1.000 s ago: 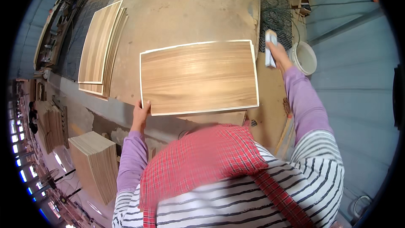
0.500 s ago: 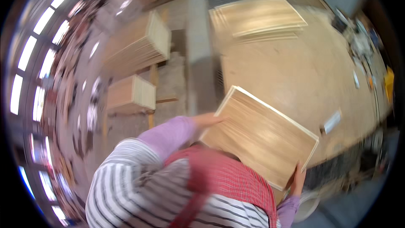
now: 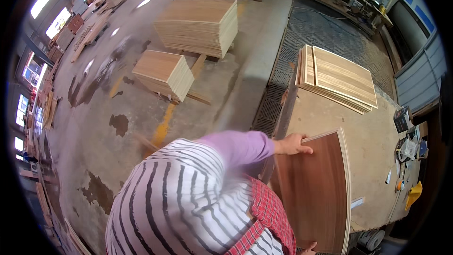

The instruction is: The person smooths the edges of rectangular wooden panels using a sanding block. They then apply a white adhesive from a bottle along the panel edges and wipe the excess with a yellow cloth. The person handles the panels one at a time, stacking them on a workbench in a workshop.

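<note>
A rectangular wood panel (image 3: 315,184) stands tilted at the near side of the workbench, its reddish-brown grained face toward me and its edges pale. My left hand (image 3: 293,144) grips its far edge, thumb over the brown face and the other fingers mostly hidden. At the near edge, by the bottom of the picture, my right hand (image 3: 309,249) holds the panel too; only part of it shows. Beyond the panel, a low stack of light wood panels (image 3: 342,75) lies on the far end of the workbench (image 3: 373,170).
Two larger panel stacks, a tall one (image 3: 196,26) and a shorter one (image 3: 163,73), rest on wooden strips on the floor to the left. Along the bench's right side lie a dark box (image 3: 402,119), a clear plastic bag (image 3: 408,149) and a yellow item (image 3: 414,195).
The panel has turned from light face up to a steeper tilt with its reddish-brown face showing. My view has swung, and both hands still hold the panel's edges.
</note>
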The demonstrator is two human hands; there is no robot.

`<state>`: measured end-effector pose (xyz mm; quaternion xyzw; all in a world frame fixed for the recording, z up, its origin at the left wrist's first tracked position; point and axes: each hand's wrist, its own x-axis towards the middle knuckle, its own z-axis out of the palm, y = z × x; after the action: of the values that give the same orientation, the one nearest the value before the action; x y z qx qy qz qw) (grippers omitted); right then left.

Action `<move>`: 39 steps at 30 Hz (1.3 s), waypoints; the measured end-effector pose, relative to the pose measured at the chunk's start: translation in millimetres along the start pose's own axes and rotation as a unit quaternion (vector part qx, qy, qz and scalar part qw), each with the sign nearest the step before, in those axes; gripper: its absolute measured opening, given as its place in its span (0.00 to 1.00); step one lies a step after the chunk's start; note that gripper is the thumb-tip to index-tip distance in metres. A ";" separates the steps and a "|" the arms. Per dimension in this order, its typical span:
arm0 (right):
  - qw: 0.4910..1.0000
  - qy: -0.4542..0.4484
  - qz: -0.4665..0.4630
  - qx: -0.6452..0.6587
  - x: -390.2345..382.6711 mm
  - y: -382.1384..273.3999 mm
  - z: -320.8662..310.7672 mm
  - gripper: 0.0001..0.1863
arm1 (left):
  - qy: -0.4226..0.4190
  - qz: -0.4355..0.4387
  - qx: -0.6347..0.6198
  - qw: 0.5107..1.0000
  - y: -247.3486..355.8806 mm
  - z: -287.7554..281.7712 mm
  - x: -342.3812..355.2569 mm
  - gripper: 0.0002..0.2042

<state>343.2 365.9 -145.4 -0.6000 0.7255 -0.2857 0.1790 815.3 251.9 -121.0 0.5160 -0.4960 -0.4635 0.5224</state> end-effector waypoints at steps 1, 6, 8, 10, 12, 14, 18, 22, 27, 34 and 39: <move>1.000 -0.003 0.009 0.004 -1.1 -9.3 -1.8 0.28 | 0.001 0.130 -0.142 0.981 -2.5 7.6 12.0 0.21; 0.999 -0.005 0.026 0.028 2.3 -49.5 4.0 0.27 | -0.318 -0.055 -0.390 0.862 -46.6 -40.4 43.7 0.22; 0.998 -0.007 0.025 0.052 12.0 -59.1 19.0 0.27 | -0.249 -0.152 -0.105 0.951 -108.1 -53.8 44.1 0.18; 0.996 0.006 0.047 0.070 8.9 -60.6 24.3 0.27 | -0.262 0.007 0.032 0.965 -63.8 -48.2 42.0 0.17; 0.995 -0.018 0.045 0.089 18.2 -67.6 37.7 0.26 | -0.275 0.020 0.070 0.959 -93.7 -61.2 31.1 0.16; 0.994 -0.017 0.049 0.101 16.9 -64.6 38.3 0.26 | -0.284 -0.093 -0.046 0.953 -109.6 -65.0 36.7 0.17; 0.992 0.002 0.054 0.116 11.3 -48.8 26.1 0.25 | -0.222 -0.281 -0.180 0.916 -87.0 -59.5 37.9 0.21; 0.991 0.009 0.036 0.126 5.0 -37.8 13.6 0.25 | -0.312 -0.144 -0.041 0.938 -90.8 -64.8 32.3 0.12; 0.983 0.020 -0.096 0.158 -14.4 -37.9 8.5 0.24 | -0.237 -0.099 0.127 0.958 -1.5 -103.8 -69.3 0.24; 0.982 -0.104 0.097 0.123 -22.7 -90.3 35.9 0.44 | 0.131 -0.238 -0.019 0.962 -60.1 -131.4 -191.5 0.35; 0.991 -0.118 0.047 0.030 15.7 -171.7 65.8 0.46 | 0.275 -0.244 -0.142 0.919 -38.8 -184.5 -268.7 0.37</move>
<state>511.3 317.4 -86.8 -0.5890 0.7180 -0.2254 0.2943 979.2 532.8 -166.0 0.6484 -0.1203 -0.4820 0.5768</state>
